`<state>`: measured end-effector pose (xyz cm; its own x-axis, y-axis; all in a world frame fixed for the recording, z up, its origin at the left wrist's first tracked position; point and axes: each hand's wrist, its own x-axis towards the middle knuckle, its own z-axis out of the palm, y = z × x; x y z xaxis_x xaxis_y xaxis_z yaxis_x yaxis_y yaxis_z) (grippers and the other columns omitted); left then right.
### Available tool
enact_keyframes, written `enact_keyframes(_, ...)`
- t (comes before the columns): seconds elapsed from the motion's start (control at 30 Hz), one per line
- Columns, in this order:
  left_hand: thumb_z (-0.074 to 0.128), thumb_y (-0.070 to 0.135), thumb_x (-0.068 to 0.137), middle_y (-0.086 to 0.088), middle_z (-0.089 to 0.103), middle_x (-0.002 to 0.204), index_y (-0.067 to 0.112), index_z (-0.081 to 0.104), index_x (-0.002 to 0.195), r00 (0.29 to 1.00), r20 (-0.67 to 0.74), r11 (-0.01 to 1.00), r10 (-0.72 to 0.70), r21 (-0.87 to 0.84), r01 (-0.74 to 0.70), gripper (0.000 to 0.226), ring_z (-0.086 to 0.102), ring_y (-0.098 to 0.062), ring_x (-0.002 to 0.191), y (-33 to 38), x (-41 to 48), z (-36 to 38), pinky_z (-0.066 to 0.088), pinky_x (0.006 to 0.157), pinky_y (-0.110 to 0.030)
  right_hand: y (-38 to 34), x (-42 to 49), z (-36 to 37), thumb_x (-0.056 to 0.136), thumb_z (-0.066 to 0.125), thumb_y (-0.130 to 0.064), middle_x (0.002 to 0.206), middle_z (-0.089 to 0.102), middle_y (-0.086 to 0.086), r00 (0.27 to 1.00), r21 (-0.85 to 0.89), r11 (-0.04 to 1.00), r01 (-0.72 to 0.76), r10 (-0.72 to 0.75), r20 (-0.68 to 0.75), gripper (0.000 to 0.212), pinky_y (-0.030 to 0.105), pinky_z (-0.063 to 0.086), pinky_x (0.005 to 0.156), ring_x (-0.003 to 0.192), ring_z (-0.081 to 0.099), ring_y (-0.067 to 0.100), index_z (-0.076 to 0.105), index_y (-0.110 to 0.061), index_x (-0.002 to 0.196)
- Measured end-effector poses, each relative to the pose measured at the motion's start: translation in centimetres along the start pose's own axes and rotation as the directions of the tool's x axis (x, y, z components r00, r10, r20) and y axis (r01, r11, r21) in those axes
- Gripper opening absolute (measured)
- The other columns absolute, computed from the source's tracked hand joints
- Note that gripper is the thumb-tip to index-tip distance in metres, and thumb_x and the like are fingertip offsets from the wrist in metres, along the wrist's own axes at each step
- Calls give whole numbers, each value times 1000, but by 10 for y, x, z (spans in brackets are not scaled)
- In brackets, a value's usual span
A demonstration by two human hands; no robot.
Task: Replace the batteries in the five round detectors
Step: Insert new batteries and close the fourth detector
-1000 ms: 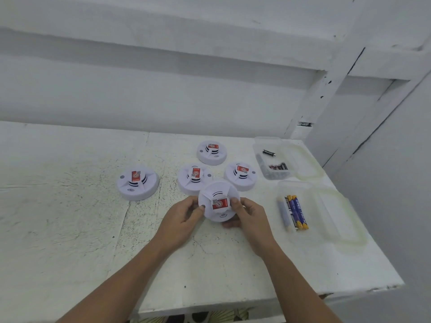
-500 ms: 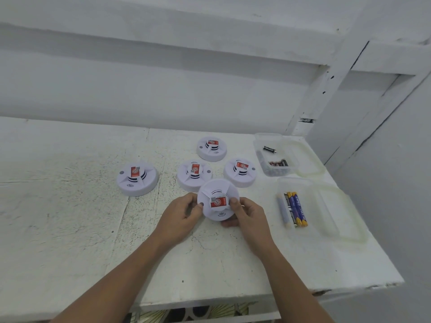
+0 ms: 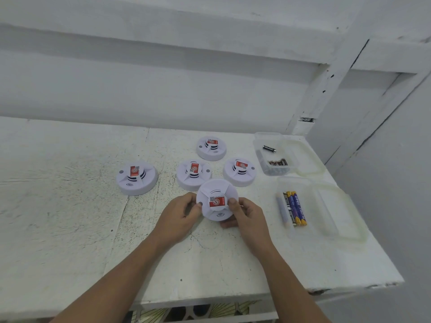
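Both hands hold one white round detector (image 3: 217, 194) with a red label, lifted just above the white table (image 3: 70, 217). My left hand (image 3: 180, 212) grips its left rim and my right hand (image 3: 245, 214) grips its right rim, thumb on top. Three more detectors (image 3: 193, 174) (image 3: 240, 171) (image 3: 211, 148) lie just behind it. A further detector (image 3: 137, 177) lies apart at the left. Blue-and-yellow batteries (image 3: 292, 208) lie in a clear container (image 3: 326, 206) to the right.
A second clear container (image 3: 268, 136) at the back right holds a few dark batteries (image 3: 277, 162). Both containers have their lids lying open beside them. The table's right edge and front edge are close. A white wall and beams rise behind.
The held detector has turned slightly in my hands, and both hands have shifted a little with it. The view has tipped down a bit.
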<state>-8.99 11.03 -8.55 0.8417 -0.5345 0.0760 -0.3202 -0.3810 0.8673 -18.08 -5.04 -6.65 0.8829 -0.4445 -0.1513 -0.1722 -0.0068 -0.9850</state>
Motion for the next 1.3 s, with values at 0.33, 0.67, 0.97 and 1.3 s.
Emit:
enact_keyframes(0.33,35,54,78,10,67,87,22,64,95,1000,-3,1000,3,-7,-3,46,59,-9,77,0,0,0,48,69,-36,-1,-1,1,93,53,-37,84,75,3,1000,-28,1000,4,-4,-4,31,30,58,64,68,72,26,67,-10,101)
enact_keyframes(0.67,49,43,80,15,67,94,26,64,99,999,26,999,19,-45,-17,30,61,-5,86,-2,-1,-1,50,73,-32,-4,-3,1,95,52,-34,84,75,4,1000,-25,1000,-8,8,-10,31,23,56,59,66,72,26,66,-7,100)
enact_keyframes(0.97,47,49,77,14,66,92,28,63,98,999,22,999,35,-32,-34,34,60,-11,81,-5,0,-1,50,72,-41,-4,-4,2,95,51,-34,85,75,4,1000,-41,999,-8,7,-19,29,21,56,59,66,72,24,67,-10,100)
enact_keyframes(1.3,47,52,76,14,66,92,28,63,98,999,27,999,25,-36,-24,37,60,-9,84,-4,0,-2,51,73,-41,-3,-3,3,95,51,-34,85,75,5,1000,-38,999,0,-1,-28,30,23,56,58,65,72,25,68,-9,99)
